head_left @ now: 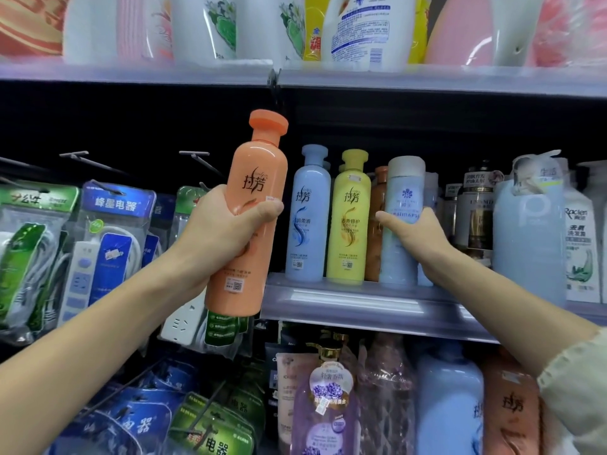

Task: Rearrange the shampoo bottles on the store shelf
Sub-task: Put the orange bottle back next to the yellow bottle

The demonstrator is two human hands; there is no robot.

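My left hand point(216, 231) grips an orange shampoo bottle point(253, 178) with an orange cap, held upright in the air just left of the middle shelf point(345, 300). On that shelf stand a blue bottle point(307, 221) and a yellow bottle point(349, 221) side by side. Right of them my right hand point(417, 234) wraps around a pale blue bottle with a grey cap point(402, 195), which stands on the shelf. A brown-orange bottle point(376, 224) is partly hidden behind it.
Packaged power strips point(108, 238) hang on hooks at the left. Larger bottles point(525, 238) fill the shelf's right side. Detergent bags and jugs point(364, 27) crowd the upper shelf. Purple, blue and orange bottles point(450, 408) stand on the lower shelf.
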